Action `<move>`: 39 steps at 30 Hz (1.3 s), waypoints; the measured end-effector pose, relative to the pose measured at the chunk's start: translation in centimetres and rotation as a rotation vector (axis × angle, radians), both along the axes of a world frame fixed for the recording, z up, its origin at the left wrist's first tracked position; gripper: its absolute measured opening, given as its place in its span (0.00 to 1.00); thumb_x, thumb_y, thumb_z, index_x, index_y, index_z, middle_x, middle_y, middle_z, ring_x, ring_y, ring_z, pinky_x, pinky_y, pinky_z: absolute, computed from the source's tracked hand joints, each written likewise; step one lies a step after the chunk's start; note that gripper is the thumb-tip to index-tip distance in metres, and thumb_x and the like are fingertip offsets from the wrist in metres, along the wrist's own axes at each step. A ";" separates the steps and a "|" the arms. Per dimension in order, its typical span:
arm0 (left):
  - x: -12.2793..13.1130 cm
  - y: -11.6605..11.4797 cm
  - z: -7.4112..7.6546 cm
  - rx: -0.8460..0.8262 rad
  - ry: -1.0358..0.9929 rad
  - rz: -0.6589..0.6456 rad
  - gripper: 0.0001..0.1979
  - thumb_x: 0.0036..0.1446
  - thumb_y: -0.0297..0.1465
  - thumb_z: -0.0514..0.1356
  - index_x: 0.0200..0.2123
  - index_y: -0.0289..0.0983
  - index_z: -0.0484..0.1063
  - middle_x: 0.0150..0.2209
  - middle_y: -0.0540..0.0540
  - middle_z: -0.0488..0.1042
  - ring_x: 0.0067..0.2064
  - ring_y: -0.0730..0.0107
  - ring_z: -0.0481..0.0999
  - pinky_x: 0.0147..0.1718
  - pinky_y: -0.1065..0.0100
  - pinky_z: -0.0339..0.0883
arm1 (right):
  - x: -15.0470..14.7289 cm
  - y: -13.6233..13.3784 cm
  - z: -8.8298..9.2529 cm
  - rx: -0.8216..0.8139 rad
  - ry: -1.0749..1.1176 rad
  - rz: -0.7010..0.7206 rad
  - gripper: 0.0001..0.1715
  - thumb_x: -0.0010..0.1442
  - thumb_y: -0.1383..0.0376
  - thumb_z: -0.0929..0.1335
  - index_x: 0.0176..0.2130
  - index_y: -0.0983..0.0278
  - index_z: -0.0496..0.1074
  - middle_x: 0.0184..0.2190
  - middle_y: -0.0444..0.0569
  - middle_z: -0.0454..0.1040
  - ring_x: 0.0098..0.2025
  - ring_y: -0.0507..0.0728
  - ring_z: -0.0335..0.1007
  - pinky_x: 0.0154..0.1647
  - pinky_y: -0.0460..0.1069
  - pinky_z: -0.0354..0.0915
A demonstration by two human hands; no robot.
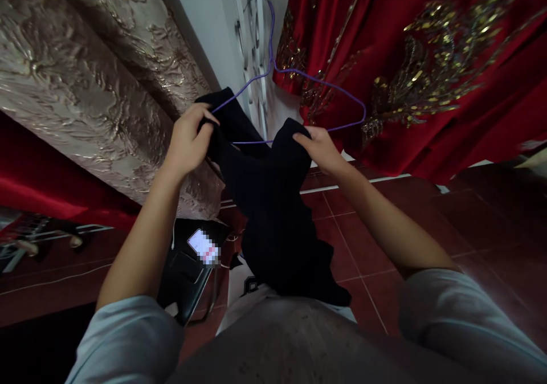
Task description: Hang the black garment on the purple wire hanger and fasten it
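Observation:
A dark, nearly black garment (273, 201) hangs down in front of me; its exact kind is hard to make out. My left hand (192, 139) grips its upper left part, fingers closed round the cloth. With thumb and fingers pinched, my right hand (320, 147) holds the upper right edge. A purple wire hanger (314, 77) is partly inside the garment: its left arm runs into the cloth by my left hand, while its right end sticks out bare beyond my right hand. The hanger's hook reaches up to a white metal rack (256, 48).
Beige embossed fabric (106, 88) hangs at the left, and red fabric with gold sequins (410, 59) at the right. A lit phone (203, 246) lies on a black surface (183, 264) at lower left, with white cables nearby. Red tiles (376, 241) cover the floor.

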State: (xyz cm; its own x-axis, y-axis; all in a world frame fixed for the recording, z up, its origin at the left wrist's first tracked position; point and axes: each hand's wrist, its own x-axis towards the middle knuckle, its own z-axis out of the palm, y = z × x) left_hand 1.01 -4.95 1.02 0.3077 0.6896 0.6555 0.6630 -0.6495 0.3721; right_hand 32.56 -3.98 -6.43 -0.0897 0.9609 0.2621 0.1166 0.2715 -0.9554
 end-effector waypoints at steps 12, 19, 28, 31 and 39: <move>0.8 2.6 1.6 -0.004 0.036 0.035 0.18 0.71 0.47 0.52 0.50 0.42 0.73 0.47 0.47 0.76 0.55 0.56 0.73 0.62 0.49 0.63 | 4.3 -4.7 2.3 0.469 -0.093 -0.508 0.24 0.62 0.62 0.66 0.57 0.57 0.72 0.59 0.54 0.71 0.63 0.63 0.67 0.60 0.61 0.67; -0.4 2.9 2.1 0.009 -0.015 0.105 0.22 0.70 0.52 0.55 0.48 0.39 0.72 0.47 0.49 0.72 0.53 0.60 0.69 0.61 0.49 0.62 | 10.3 -2.7 7.4 0.083 -0.075 -0.131 0.13 0.56 0.56 0.75 0.31 0.63 0.79 0.27 0.50 0.77 0.31 0.57 0.75 0.34 0.58 0.68; 0.1 3.8 -1.9 -0.246 -0.030 -0.023 0.23 0.67 0.49 0.57 0.53 0.37 0.69 0.54 0.41 0.76 0.54 0.56 0.75 0.56 0.55 0.69 | 8.0 1.5 7.9 0.141 0.124 -0.127 0.17 0.62 0.49 0.70 0.33 0.60 0.77 0.34 0.52 0.81 0.47 0.60 0.79 0.44 0.58 0.73; 2.9 5.5 -4.6 -0.226 -0.002 -0.060 0.24 0.64 0.42 0.60 0.58 0.34 0.66 0.60 0.34 0.71 0.60 0.53 0.72 0.61 0.53 0.65 | 7.2 1.6 6.9 0.184 0.020 -0.103 0.17 0.62 0.50 0.70 0.38 0.59 0.79 0.39 0.52 0.82 0.51 0.62 0.78 0.45 0.58 0.73; 4.8 6.7 -4.8 -0.107 0.033 0.068 0.13 0.67 0.30 0.50 0.47 0.38 0.72 0.40 0.42 0.78 0.45 0.56 0.78 0.52 0.55 0.70 | 11.0 2.7 8.9 0.530 -0.361 -0.591 0.23 0.58 0.76 0.69 0.53 0.67 0.78 0.53 0.57 0.79 0.56 0.55 0.74 0.57 0.52 0.65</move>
